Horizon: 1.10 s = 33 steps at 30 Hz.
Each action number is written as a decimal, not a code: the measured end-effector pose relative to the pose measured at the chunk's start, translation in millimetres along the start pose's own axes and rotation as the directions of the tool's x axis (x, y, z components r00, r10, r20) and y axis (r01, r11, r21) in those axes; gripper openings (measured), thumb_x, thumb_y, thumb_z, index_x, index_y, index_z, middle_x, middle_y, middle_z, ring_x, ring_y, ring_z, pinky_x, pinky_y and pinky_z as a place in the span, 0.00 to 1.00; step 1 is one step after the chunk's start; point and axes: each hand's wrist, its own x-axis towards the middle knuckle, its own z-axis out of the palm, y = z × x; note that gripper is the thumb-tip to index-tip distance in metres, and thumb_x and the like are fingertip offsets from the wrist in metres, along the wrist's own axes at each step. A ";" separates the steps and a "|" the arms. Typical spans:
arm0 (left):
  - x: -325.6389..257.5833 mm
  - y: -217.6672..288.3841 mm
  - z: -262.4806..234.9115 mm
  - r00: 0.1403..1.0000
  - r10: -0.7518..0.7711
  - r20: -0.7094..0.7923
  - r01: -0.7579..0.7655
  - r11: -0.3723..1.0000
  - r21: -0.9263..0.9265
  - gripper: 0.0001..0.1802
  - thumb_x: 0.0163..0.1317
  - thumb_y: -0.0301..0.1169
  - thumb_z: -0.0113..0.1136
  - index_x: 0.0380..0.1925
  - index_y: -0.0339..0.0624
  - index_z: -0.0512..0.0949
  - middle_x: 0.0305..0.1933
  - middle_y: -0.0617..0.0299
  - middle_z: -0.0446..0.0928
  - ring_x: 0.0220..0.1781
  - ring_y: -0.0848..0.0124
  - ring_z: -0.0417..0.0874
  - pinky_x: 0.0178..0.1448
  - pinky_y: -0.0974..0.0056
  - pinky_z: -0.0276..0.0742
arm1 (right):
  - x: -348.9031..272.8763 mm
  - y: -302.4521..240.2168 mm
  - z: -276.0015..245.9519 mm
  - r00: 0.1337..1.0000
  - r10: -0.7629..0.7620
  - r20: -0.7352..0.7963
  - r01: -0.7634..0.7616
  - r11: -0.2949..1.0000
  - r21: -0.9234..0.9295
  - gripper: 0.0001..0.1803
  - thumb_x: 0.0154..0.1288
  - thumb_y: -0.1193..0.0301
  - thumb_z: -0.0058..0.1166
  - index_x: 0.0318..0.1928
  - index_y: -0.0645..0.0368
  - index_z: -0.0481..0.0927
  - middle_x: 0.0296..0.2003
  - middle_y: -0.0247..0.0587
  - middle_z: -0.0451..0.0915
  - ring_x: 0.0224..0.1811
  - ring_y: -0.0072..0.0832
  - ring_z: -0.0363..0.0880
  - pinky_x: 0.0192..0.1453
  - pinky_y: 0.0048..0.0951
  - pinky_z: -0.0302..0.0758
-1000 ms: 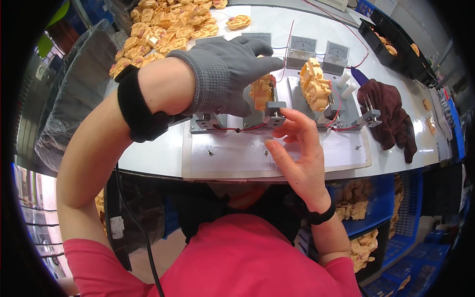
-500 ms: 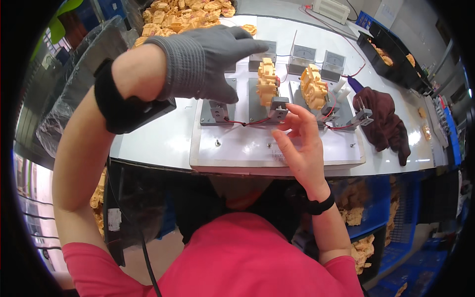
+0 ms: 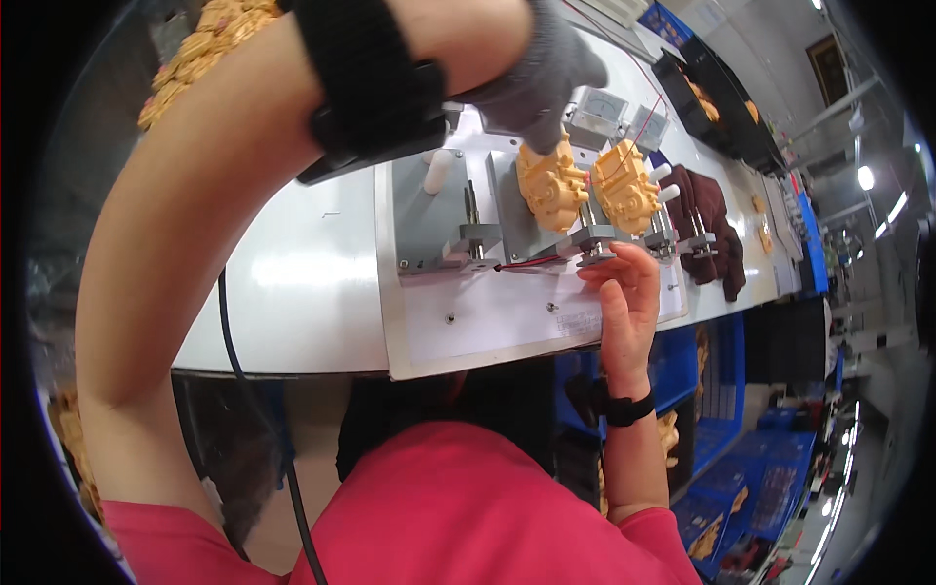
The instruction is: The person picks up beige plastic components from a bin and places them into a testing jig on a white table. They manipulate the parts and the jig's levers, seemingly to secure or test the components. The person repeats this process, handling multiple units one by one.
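My left hand (image 3: 546, 93), in a grey knitted glove, reaches from above to the top of a tan moulded plastic housing (image 3: 552, 190). Its fingers are smeared and partly hidden by the wrist, so I cannot make out a grip. The housing stands on the middle grey plate of a white test board (image 3: 487, 327). A small grey sliding block with metal pins (image 3: 595, 237) sits against its front. My bare right hand (image 3: 632, 312) is beside that block, fingers bent and thumb apart, fingertips close to its front plate. A second tan housing (image 3: 626, 190) stands in the right-hand station.
The left station bears a white peg (image 3: 438, 172) and another pin block (image 3: 473, 239). Behind the housings are panel meters (image 3: 600, 112). A dark brown cloth (image 3: 697, 219) lies to the right, near a black bin (image 3: 697, 93). Tan parts (image 3: 210, 54) are heaped at the far left.
The view has turned and shifted. My left hand has moved right, from beside the middle housing to its top. My right hand stays near the middle pin block.
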 end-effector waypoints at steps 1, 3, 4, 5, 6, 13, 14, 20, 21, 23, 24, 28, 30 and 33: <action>0.1 8.3 -14.9 0.995 0.007 0.097 -0.006 1.000 -0.015 0.32 0.62 0.32 0.57 0.68 0.45 0.67 0.59 0.51 0.77 0.53 0.56 0.82 0.56 0.55 0.81 | -3.1 0.7 -0.2 1.000 0.002 -0.003 -0.002 1.000 0.002 0.24 0.69 0.72 0.58 0.62 0.61 0.68 0.51 0.40 0.73 0.49 0.28 0.78 0.57 0.31 0.74; -5.3 23.6 -43.9 0.958 0.004 0.286 0.009 0.999 -0.044 0.31 0.63 0.30 0.54 0.68 0.45 0.66 0.62 0.53 0.77 0.51 0.57 0.84 0.52 0.55 0.84 | -4.1 1.9 2.7 1.000 -0.011 0.000 0.011 1.000 -0.001 0.26 0.67 0.71 0.60 0.62 0.62 0.68 0.52 0.40 0.73 0.49 0.29 0.78 0.57 0.31 0.74; -1.2 16.4 -38.3 0.963 0.068 0.261 -0.069 0.998 -0.005 0.30 0.63 0.30 0.54 0.67 0.44 0.67 0.61 0.53 0.78 0.51 0.56 0.84 0.52 0.54 0.84 | -3.6 2.4 4.1 1.000 -0.019 0.006 0.019 1.000 -0.004 0.26 0.67 0.70 0.61 0.62 0.62 0.68 0.52 0.41 0.72 0.50 0.30 0.78 0.57 0.32 0.74; 2.0 13.9 -34.6 0.960 0.053 0.275 -0.057 0.998 0.007 0.29 0.62 0.29 0.55 0.66 0.44 0.68 0.60 0.52 0.79 0.51 0.56 0.84 0.52 0.54 0.84 | -2.7 2.1 6.9 1.000 -0.025 -0.003 0.025 1.000 -0.001 0.27 0.66 0.70 0.61 0.62 0.62 0.67 0.53 0.41 0.72 0.50 0.30 0.78 0.57 0.32 0.74; 6.7 11.8 -29.1 0.957 0.048 0.285 -0.054 0.998 0.013 0.29 0.62 0.28 0.56 0.65 0.43 0.69 0.58 0.52 0.80 0.50 0.56 0.84 0.52 0.54 0.84 | -2.9 0.8 8.8 1.000 -0.028 -0.012 0.028 1.000 -0.010 0.27 0.66 0.70 0.61 0.62 0.62 0.67 0.53 0.41 0.72 0.50 0.31 0.78 0.57 0.33 0.74; -4.4 -6.9 -12.0 0.958 -0.031 0.286 0.044 0.998 -0.042 0.22 0.62 0.26 0.57 0.57 0.37 0.74 0.54 0.51 0.82 0.47 0.58 0.85 0.49 0.54 0.84 | -9.2 1.3 0.8 0.999 0.037 0.021 -0.036 0.999 -0.033 0.33 0.63 0.68 0.63 0.64 0.63 0.63 0.55 0.44 0.71 0.51 0.34 0.78 0.59 0.37 0.74; -7.4 -4.8 -11.5 0.954 -0.086 0.288 0.103 0.994 -0.045 0.21 0.62 0.26 0.56 0.56 0.36 0.74 0.53 0.51 0.82 0.46 0.58 0.85 0.48 0.54 0.84 | -9.3 1.4 -1.9 0.999 0.035 0.032 -0.034 0.999 -0.036 0.33 0.63 0.68 0.62 0.65 0.63 0.62 0.55 0.45 0.71 0.51 0.35 0.77 0.59 0.37 0.74; -10.3 -8.2 23.2 0.986 -0.135 0.093 0.146 0.982 -0.124 0.28 0.59 0.26 0.58 0.63 0.41 0.70 0.53 0.49 0.80 0.47 0.55 0.82 0.52 0.56 0.80 | -11.6 3.9 -8.3 1.000 0.002 0.017 -0.002 1.000 0.014 0.33 0.63 0.69 0.60 0.65 0.63 0.62 0.53 0.44 0.72 0.51 0.34 0.77 0.59 0.37 0.74; -48.9 -17.5 20.7 0.973 -0.226 0.037 0.229 0.965 -0.126 0.31 0.58 0.26 0.58 0.64 0.43 0.69 0.53 0.48 0.79 0.48 0.54 0.82 0.53 0.56 0.80 | 5.0 -0.2 6.4 0.989 -0.041 0.139 0.026 0.994 0.105 0.33 0.63 0.70 0.60 0.65 0.62 0.62 0.53 0.44 0.72 0.51 0.34 0.77 0.59 0.37 0.74; -11.8 -30.4 41.1 0.998 -0.010 -0.059 0.000 0.986 -0.170 0.35 0.57 0.26 0.59 0.68 0.46 0.68 0.53 0.47 0.78 0.48 0.53 0.81 0.55 0.57 0.78 | -3.1 2.9 -1.4 0.998 -0.019 0.063 0.015 0.998 0.060 0.32 0.63 0.71 0.60 0.66 0.62 0.62 0.52 0.44 0.73 0.51 0.33 0.77 0.59 0.36 0.74; -9.5 -9.7 24.7 0.988 -0.120 0.093 0.136 0.973 -0.188 0.34 0.58 0.22 0.54 0.68 0.48 0.68 0.54 0.50 0.78 0.48 0.54 0.80 0.55 0.57 0.78 | -5.6 4.1 -4.3 0.999 -0.017 0.041 0.014 0.997 0.073 0.32 0.63 0.73 0.60 0.66 0.61 0.63 0.52 0.44 0.73 0.51 0.33 0.77 0.59 0.36 0.74; 0.8 -7.9 33.3 0.999 -0.033 0.017 0.035 0.993 -0.116 0.37 0.54 0.22 0.61 0.68 0.46 0.68 0.57 0.50 0.76 0.53 0.54 0.78 0.59 0.57 0.76 | 0.4 0.6 -2.5 0.995 -0.047 0.087 0.040 0.996 0.083 0.34 0.61 0.76 0.61 0.66 0.59 0.63 0.51 0.43 0.74 0.51 0.32 0.78 0.58 0.34 0.73; 5.7 0.7 38.4 0.999 0.037 -0.039 -0.041 0.993 -0.112 0.40 0.50 0.23 0.66 0.67 0.45 0.69 0.60 0.49 0.73 0.56 0.53 0.76 0.63 0.56 0.74 | 2.1 -0.4 -2.1 0.993 -0.040 0.111 0.030 0.996 0.086 0.34 0.58 0.77 0.63 0.65 0.59 0.66 0.52 0.41 0.74 0.51 0.30 0.78 0.57 0.32 0.72; 13.2 13.2 43.4 0.991 0.123 -0.050 -0.126 0.990 -0.064 0.41 0.47 0.27 0.70 0.66 0.45 0.70 0.64 0.47 0.69 0.61 0.51 0.75 0.65 0.56 0.74 | 5.0 -4.4 -0.8 0.990 -0.028 0.135 0.021 0.998 0.054 0.31 0.58 0.76 0.64 0.62 0.59 0.69 0.54 0.40 0.75 0.51 0.28 0.78 0.55 0.30 0.73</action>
